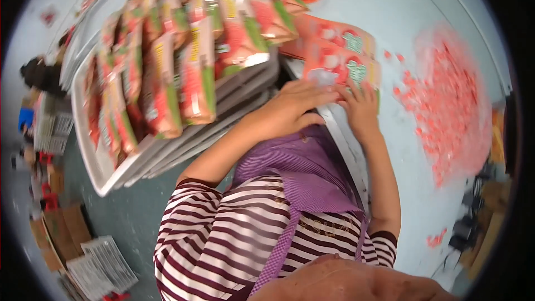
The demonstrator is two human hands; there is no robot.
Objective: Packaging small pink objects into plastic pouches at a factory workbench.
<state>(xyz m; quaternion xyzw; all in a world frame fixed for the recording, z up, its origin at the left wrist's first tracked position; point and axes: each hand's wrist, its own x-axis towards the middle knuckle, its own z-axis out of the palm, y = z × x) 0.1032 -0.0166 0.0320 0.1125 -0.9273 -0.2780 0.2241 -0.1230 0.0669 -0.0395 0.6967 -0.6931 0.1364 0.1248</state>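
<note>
at the desk (pixel 409 200), left hand (pixel 298 103) and right hand (pixel 362 111) met over flat pouches (pixel 334 39), fingers' closure indeterminable; aligned edges seemed advisable.

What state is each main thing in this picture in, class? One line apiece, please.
Left hand: outstretched, thumb apart
Right hand: fingers resting over the pouches
Printed pouches: flat, partly covered by the hands
Pink pieces: loose, heaped, some scattered
Packs: plump, crowded together
Top tray: loaded, stacked on lower trays
Purple apron: worn

Free tabletop (pixel 404 156) between hands (pixel 361 108) and heaped pink pieces (pixel 446 106); tray stack (pixel 120 175) in the way leftward.
</note>
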